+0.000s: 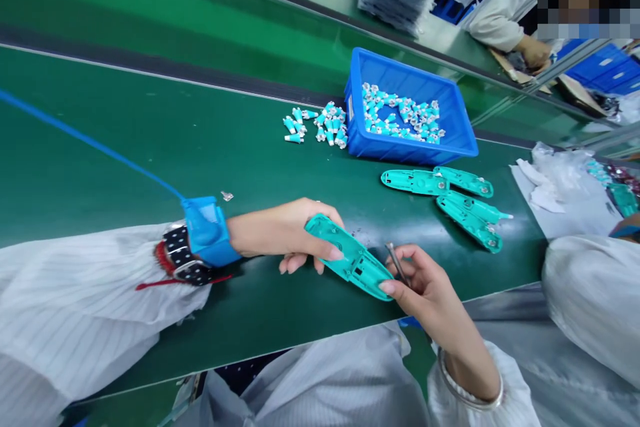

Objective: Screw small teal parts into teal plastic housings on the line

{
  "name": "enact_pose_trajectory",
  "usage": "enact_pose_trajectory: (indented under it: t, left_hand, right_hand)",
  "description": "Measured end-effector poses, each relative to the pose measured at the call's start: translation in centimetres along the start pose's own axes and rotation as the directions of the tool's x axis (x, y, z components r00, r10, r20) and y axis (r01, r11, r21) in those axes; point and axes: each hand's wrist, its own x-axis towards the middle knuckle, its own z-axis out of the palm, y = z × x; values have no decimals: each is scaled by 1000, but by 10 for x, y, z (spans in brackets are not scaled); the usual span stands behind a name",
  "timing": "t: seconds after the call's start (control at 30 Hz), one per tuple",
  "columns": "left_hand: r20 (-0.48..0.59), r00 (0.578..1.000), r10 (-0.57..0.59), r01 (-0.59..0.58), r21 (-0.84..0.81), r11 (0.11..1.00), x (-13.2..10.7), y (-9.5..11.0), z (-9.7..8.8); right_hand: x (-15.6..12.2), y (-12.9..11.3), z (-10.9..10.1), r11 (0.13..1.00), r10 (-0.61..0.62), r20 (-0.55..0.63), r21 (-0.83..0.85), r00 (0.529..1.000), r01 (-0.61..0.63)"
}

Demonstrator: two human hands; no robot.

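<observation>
My left hand point(285, 234) grips a teal plastic housing point(350, 257), its fingers curled around the long, ribbed shell. My right hand point(423, 280) pinches a slim metal tool point(397, 264), and one fingertip rests on the housing's far end. The tool's tip sits just above the housing. A blue wrist strap point(207, 232) circles my left wrist, with a blue cord point(85, 140) running away across the belt. Close by lie several matching teal housings point(443, 197). A tiny metal piece point(227, 196) lies near my left hand.
A blue plastic bin point(407, 127) holds many small teal-and-metal parts, with a loose heap of them point(315, 124) beside it on the green belt point(150, 154). White sheets and plastic point(560, 187) lie to the right. A co-worker's hand point(534, 50) works beyond a metal rail point(565, 70).
</observation>
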Motion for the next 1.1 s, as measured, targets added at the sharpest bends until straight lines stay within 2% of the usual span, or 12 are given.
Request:
enact_pose_trajectory:
  t: [0.1,0.17,0.2,0.27,0.33,0.37,0.43,0.5,0.7,0.87,1.03,1.1]
  left_hand:
    - [-128,991,-48,43,-45,998,-3,-1,1]
    - [-170,983,-64,57,-45,997,-4,-3,2]
    - [-183,981,-63,57,-38,998,-4,-3,2]
    - [-201,978,-50,47,-19,999,-4,-4,3]
    - [-221,974,-39,39,-2,999,-3,-4,5]
    - [-231,972,-40,42,6,999,-3,-4,6]
    - [-251,967,-48,55,19,998,-2,-4,7]
    - [-260,964,-56,65,27,997,-1,-5,7]
    - [-278,958,-70,91,63,994,0,-7,6]
    - [-282,957,-67,89,66,994,-1,-6,7]
    - [-291,954,-79,99,56,993,0,-4,8]
    - [-295,953,-76,96,55,994,0,-5,8]
  right_hand:
    - [5,-5,-7,996,-28,-117,-84,993,18]
    - [6,-16,-10,991,-134,-265,-65,955,121]
    - [4,-23,-10,974,-220,-354,-26,909,225]
    - [0,-38,-7,876,-374,-550,55,747,479]
    - [-5,-49,2,743,-428,-697,92,576,663]
    - [-6,-52,7,704,-431,-727,100,535,703]
    - [-7,-51,18,685,-454,-713,104,534,721]
    - [-5,-44,25,685,-506,-638,112,581,720]
    - [3,-32,27,655,-584,-526,145,618,742]
    - [8,-37,27,645,-539,-605,152,586,749]
    - [12,-34,41,655,-507,-634,157,584,739]
    - [8,-29,39,647,-523,-651,116,550,754]
